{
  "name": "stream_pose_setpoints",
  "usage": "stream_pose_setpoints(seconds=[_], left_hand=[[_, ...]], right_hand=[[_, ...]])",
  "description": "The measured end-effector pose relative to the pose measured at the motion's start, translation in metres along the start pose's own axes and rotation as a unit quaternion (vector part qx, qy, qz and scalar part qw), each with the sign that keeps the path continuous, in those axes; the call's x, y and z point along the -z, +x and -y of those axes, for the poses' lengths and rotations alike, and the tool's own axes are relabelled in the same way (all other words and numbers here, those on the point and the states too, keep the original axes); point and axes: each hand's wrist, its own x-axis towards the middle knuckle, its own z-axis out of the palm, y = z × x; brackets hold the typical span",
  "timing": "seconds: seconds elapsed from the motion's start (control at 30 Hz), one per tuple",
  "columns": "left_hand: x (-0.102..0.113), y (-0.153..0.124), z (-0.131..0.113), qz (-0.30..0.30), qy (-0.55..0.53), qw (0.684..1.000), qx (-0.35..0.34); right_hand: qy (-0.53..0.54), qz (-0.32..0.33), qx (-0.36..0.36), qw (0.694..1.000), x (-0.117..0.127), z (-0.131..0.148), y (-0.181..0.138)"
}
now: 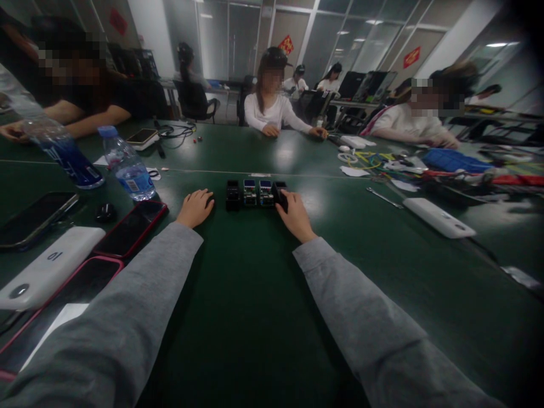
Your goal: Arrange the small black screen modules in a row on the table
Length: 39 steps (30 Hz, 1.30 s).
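A row of small black electronic blocks (250,194), two of them with blue tops, stands on the green table (246,294) ahead of me. My right hand (294,215) reaches to the right end of the row and its fingers are closed on the end black block (280,192). My left hand (195,207) rests on the table a little left of the row, its fingers curled under, touching no block. Both arms are in grey sleeves.
Two water bottles (127,165) stand at left. Phones (131,226) and a white power bank (49,266) lie by my left arm; another power bank (437,217) lies at right. Cables and parts clutter the far right. Other people sit across the table.
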Motion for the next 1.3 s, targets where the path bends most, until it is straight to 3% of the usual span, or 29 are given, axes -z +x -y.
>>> stream_pose_setpoints(seconds=[0.5,0.7,1.03,1.17,1.3], left_hand=[[0.001,-0.001,-0.002,-0.006,-0.009,1.000,0.006],[-0.001,0.000,0.000,0.001,-0.005,1.000,0.005],[0.002,-0.001,-0.002,0.007,-0.009,1.000,0.009],[0.001,-0.001,-0.002,0.003,-0.009,1.000,0.009],[0.000,0.000,-0.001,0.002,-0.005,1.000,0.007]], right_hand=[[0.032,-0.021,-0.010,0.999,-0.002,-0.003,0.000],[0.088,-0.076,-0.061,0.991,-0.006,-0.014,0.007],[0.086,-0.138,-0.164,0.973,-0.014,-0.035,0.010],[0.055,-0.159,-0.119,0.979,-0.015,-0.038,0.008],[0.038,-0.130,-0.083,0.987,-0.013,-0.036,0.007]])
